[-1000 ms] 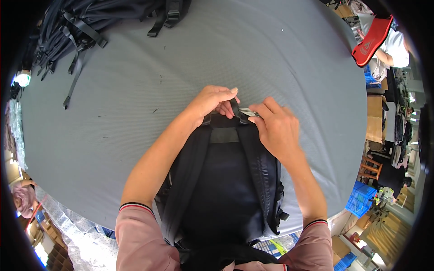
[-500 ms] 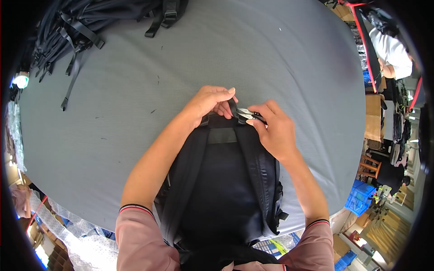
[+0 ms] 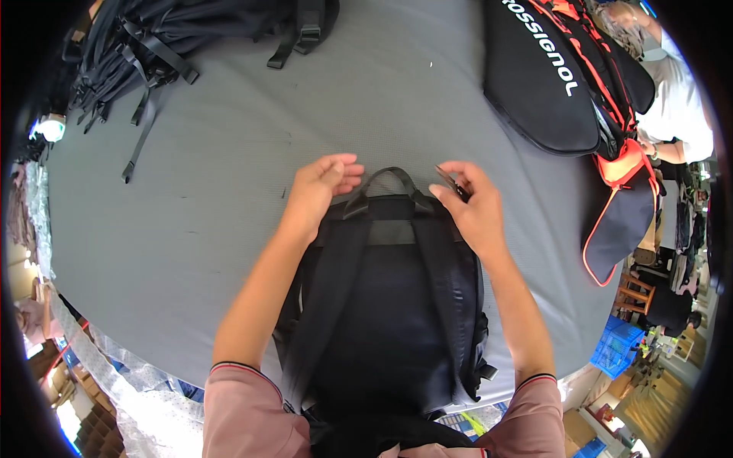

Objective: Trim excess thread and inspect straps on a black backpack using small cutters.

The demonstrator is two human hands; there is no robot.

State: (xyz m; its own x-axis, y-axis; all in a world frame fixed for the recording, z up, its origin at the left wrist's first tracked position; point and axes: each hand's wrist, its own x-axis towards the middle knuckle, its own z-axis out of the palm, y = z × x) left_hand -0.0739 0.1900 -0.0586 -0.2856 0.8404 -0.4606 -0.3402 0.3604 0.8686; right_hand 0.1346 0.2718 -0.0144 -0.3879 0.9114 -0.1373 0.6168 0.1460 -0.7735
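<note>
A black backpack lies on the grey-covered table with its shoulder straps facing up and its top pointing away from me. Its webbing carry handle arches free at the top edge. My left hand hovers just left of the handle, fingers loosely apart with nothing in them. To the right of the handle, my right hand is closed around a pair of small dark thread snips, their tips pointing up and left.
A pile of black bags with dangling straps covers the far left of the table. At the far right lies a black and orange bag, with a person in white beside it. A blue crate stands beyond the right edge.
My left hand has let go of the handle and moved left. The snips have come away from the handle in my right hand. The black and orange bag has appeared at the far right.
</note>
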